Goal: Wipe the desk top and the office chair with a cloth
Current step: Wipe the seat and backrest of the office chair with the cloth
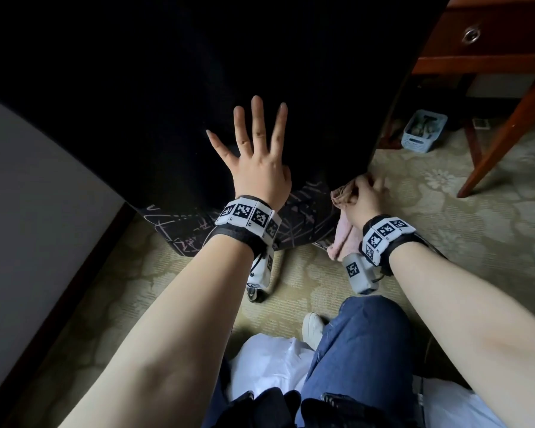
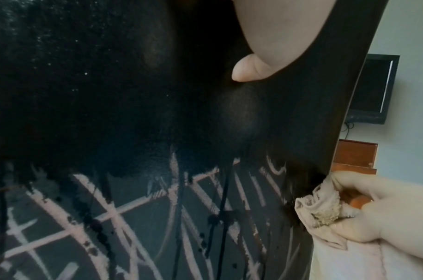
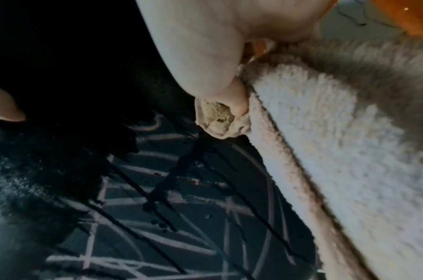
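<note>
Mostly the head view is filled by the black chair back [image 1: 173,97], seen from behind, w/ a strip of pale scribble-line pattern along its bottom edge. Carpet [image 1: 464,230] w/ a faded floral print covers the floor. Upper right is the wooden desk [image 1: 504,61], reddish-brown, w/ a round metal drawer pull and a slanted leg; desk top itself isn't in view. Far left, a pale panel [image 1: 28,211] w/ a dark edge. Bottom centre, the person's knee in blue jeans [image 1: 362,344] and a white shoe tip next to it. Under the desk sits a small light-blue basket [image 1: 423,131], contents too blurry to tell.

Left hand [image 1: 257,162] lies flat on the chair back, fingers spread and straight, nothing held. Right hand [image 1: 363,194] is at the lower right corner of the chair back, fingers curled round a pink cloth [image 1: 345,237], bunched part pressed vs. the chair's edge, rest hanging below the wrist. Both wrists wear black-and-white marker bands. Right wrist view shows the cloth's fluffy pile close up and a yellowish patch at the pinched end.
</note>
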Available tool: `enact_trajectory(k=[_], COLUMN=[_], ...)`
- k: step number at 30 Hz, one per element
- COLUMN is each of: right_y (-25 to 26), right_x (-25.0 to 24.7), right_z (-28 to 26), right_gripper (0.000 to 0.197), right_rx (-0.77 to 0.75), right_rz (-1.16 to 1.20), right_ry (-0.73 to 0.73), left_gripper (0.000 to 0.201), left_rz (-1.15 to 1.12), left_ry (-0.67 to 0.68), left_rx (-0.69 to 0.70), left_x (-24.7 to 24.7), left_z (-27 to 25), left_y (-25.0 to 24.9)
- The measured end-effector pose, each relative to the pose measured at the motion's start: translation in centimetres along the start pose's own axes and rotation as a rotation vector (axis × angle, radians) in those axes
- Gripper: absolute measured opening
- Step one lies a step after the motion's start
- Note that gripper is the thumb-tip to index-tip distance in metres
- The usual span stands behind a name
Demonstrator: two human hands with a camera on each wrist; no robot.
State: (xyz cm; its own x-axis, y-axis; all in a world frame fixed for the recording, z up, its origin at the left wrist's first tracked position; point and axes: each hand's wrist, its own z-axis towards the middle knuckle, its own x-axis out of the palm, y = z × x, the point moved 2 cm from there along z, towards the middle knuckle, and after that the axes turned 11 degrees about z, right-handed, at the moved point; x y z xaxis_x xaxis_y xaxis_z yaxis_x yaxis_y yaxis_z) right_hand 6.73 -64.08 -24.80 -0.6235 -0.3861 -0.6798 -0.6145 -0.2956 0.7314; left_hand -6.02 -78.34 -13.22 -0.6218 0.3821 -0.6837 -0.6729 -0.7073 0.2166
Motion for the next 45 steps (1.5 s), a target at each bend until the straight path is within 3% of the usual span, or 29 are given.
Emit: enact_trajectory(k=[5,9,14,17,23,27,29,31,34,39,45], right_y=[0.7,3.5,9.5,12.7,17.9,20.7,21.9,23.1,24.5,25.1,24.7], right_x=[0.7,0.7,0.1,0.3,2.5,4.5,5.5,6.3,7.2,8.6,9.1], right_z=[-1.2,-3.1,-6.5,-8.6,-11.9,-13.3,-13.6,-13.8,-14.2,-14.7,-15.7], right_gripper=[0.039,0.044,0.030,0.026,0.023,0.021,0.021,0.024,0.026,0.024,0.022], right_rx=[0.006,-0.119,-0.251,-0.346,-0.480,-0.572,-0.604,-0.622,-0.647,-0.675,-0.684], right_rz=[0.074,0.087,0.023,0.063,0.171,0.241,0.264,0.250,0.229,0.199,0.143], right_ry=[0.042,0.061,0.017,-0.003,0.024,0.039,0.043,0.032,0.029,0.075,0.081], left_gripper=[0.105,0.100,0.090,0.091,0.102,0.100,0.093,0.088,0.088,0.072,0.052], left_rz=[0.006,-0.131,-0.211,-0.240,-0.339,-0.434,-0.546,-0.658,-0.829,-1.085,-1.030], left_ry=[0.039,0.071,0.154,0.247,0.393,0.302,0.172,0.050,0.126,0.409,0.425], left_rx=[0.063,0.135,0.186,0.079,-0.264,-0.384,-0.432,-0.569,-0.775,-0.765,-0.753], left_x=[-0.5,-1.1,-1.8,-2.0,-1.9,-1.4,-1.4,-1.4,-0.5,1.1,1.0], left_z=[-0.5,-1.6,-3.4,-4.6,-6.3,-6.2,-5.9,-5.5,-4.6,-3.7,-4.2], left_y=[0.6,2.3,6.2,8.9,15.3,19.5,21.3,23.1,25.6,27.2,27.8])
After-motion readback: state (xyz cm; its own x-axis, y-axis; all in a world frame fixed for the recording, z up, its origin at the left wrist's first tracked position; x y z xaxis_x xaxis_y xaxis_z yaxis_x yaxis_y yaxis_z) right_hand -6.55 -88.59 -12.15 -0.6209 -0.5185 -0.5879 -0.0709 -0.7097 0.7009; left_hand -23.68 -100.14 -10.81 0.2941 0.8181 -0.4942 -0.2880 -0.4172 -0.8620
